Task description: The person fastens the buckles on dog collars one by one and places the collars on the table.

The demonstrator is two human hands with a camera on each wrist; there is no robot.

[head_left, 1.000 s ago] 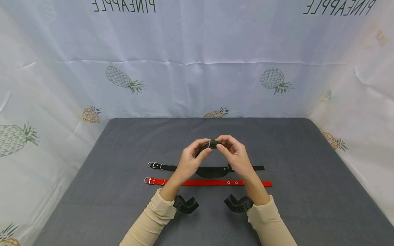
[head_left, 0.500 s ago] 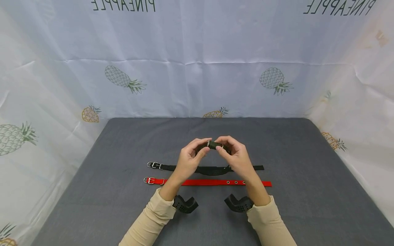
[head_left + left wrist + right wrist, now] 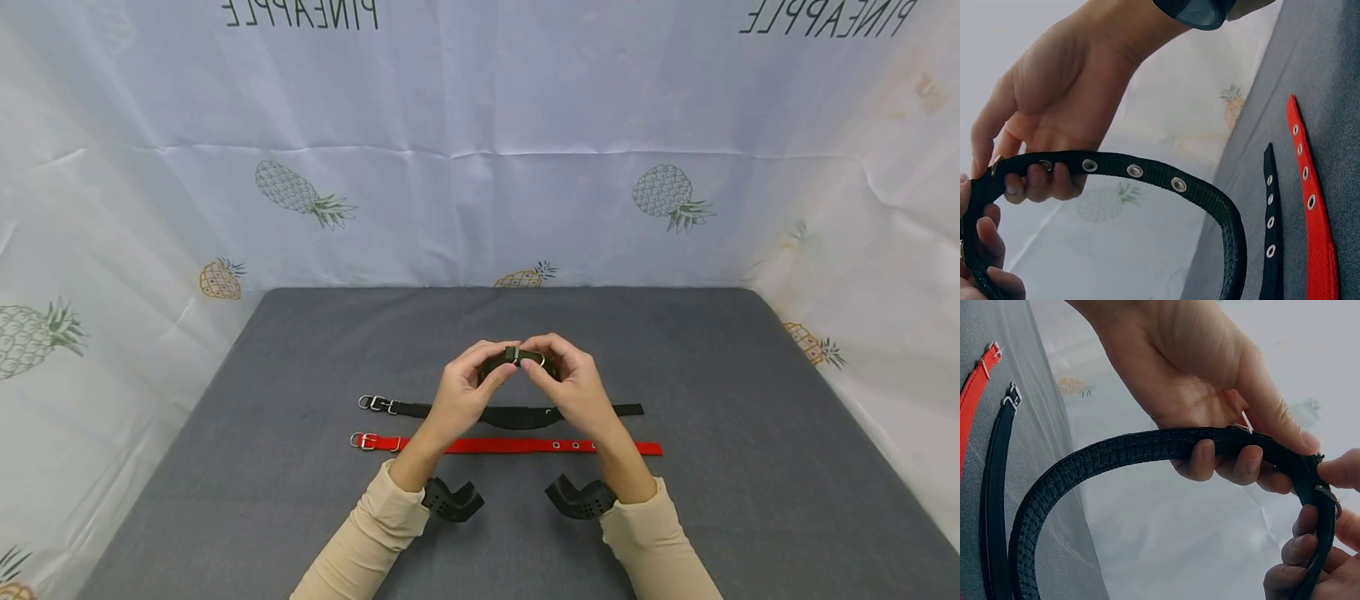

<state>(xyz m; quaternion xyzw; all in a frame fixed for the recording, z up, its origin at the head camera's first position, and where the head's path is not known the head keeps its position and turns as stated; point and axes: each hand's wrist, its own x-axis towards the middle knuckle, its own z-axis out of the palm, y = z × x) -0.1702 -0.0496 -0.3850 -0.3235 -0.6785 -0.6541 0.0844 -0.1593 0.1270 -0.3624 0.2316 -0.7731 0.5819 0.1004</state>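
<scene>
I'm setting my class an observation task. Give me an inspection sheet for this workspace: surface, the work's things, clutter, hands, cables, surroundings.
Surface: grey table; red strap and black strap lie on it, buckle ends to the left in the head view, red nearer the person.
Work's things: dark strap, raised above the table and bent into a curve; whether it is fastened, cannot tell.
Clutter: nothing seen.
Hands: left hand and right hand both grip the dark strap.
Cables: nothing seen.
Surroundings: pale cloth with pineapple prints.
</scene>
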